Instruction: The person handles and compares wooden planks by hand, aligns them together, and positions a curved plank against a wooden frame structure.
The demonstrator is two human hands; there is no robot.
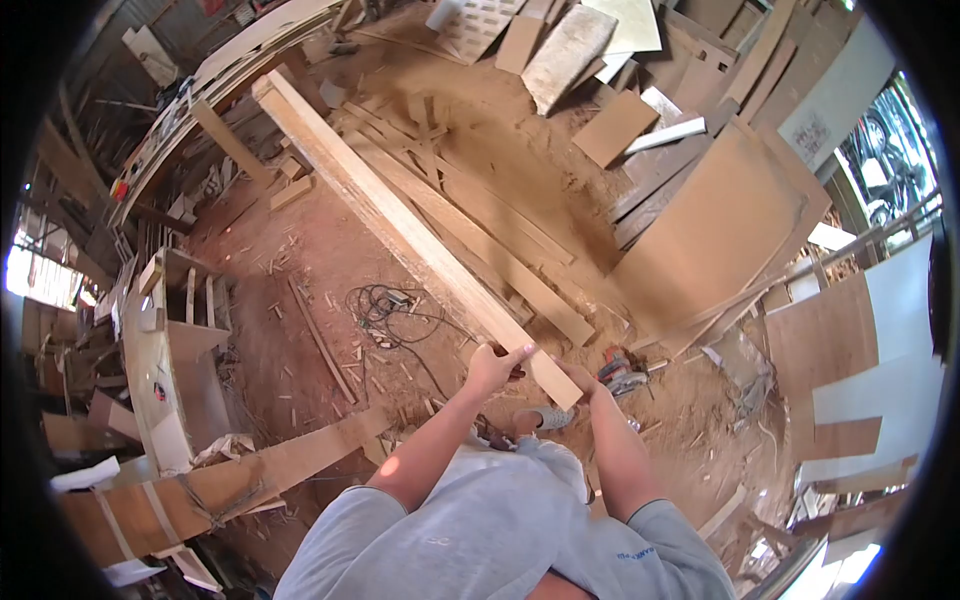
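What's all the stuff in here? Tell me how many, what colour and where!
Long plank: one, pale wood, slanting across the middle
Loose planks: several, light brown, on the ground beyond it
Tangled cable: apparently one, dark, centre ground
Power saw: one, red and grey, right of the right hand
Large sheet: one, brown, right
Leaning boards: many, brown and white, top right
Narrow strip: one, reddish brown, left of the cable
Wide plank: one, brown, lower left
Wood scraps: too many to count, mostly brown, scattered
Shirt: one, pale blue-grey, bottom
Shoe: one visible, grey, below the long plank's near end
Left hand, right hand: two, bare, at that end
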